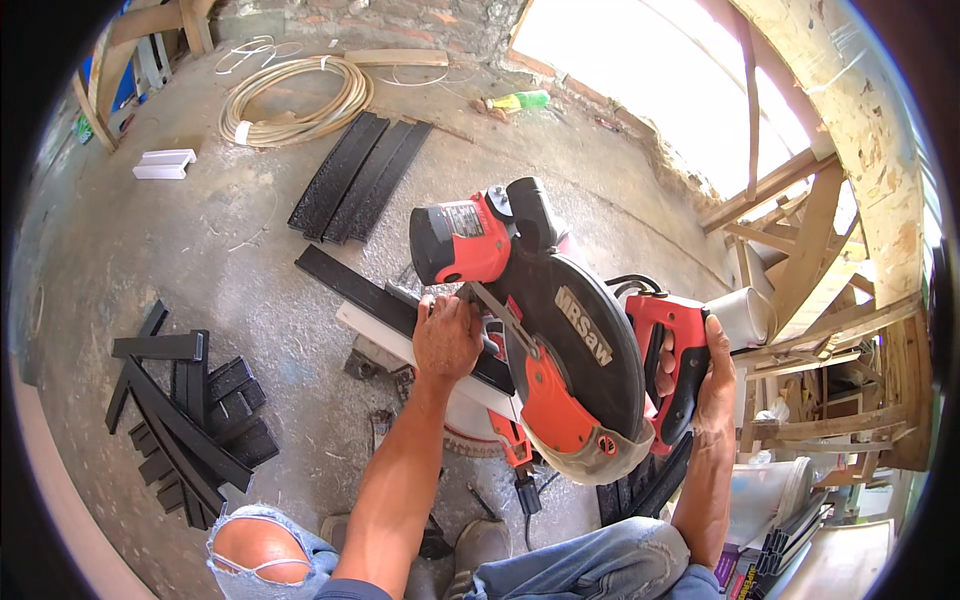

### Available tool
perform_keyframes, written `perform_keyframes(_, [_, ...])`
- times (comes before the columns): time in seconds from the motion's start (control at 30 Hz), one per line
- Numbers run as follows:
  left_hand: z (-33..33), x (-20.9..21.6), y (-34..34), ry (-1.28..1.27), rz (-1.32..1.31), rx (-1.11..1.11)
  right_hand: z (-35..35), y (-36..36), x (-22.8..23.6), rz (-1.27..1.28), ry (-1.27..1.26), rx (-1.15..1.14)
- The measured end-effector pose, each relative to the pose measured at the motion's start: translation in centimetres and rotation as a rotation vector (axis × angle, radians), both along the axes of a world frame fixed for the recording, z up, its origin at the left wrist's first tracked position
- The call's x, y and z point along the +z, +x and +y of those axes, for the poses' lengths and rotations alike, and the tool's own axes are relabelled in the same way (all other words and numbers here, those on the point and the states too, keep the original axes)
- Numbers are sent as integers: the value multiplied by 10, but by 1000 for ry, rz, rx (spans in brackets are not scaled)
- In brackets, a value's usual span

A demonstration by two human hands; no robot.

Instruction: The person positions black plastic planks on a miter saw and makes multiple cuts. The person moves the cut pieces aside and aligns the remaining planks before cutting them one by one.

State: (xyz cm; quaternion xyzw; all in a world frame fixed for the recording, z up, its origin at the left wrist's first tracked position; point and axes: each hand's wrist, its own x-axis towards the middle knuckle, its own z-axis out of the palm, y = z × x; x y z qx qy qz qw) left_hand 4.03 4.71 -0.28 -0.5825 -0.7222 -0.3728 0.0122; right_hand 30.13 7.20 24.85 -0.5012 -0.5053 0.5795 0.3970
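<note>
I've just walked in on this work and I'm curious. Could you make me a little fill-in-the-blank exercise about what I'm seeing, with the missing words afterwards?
1. The right grip is closed around the ____ of the saw.
2. At far left, the jumbled strips are ____ in colour.
3. A short ____ channel lies on the floor.
4. Near the bright opening, a green-and-yellow ____ lies on its side.

Missing words: handle; black; white; bottle.

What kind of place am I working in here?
Probably an improvised workshop or a building site: there's a red and black miter saw, a loose pile of black strips on the floor at the left, and a bare brick wall at the back.
</note>
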Motion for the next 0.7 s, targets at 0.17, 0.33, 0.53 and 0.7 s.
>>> perform_keyframes(0.17, [0, -2, -1, 26, -7, -8, 0, 2, -2, 7, -17, -15])
perform_keyframes(0.33, [1, -4, 0, 34, 8, 4, 0, 3, -3, 21, -2, 5])
perform_keyframes(0.53, [1, 1, 1, 20, -17, 12, 0, 3, -1, 9, -12, 7])
perform_keyframes(0.7, [1, -1, 0, 13, -9, 26, 1, 4, -3, 16, -20, 11])
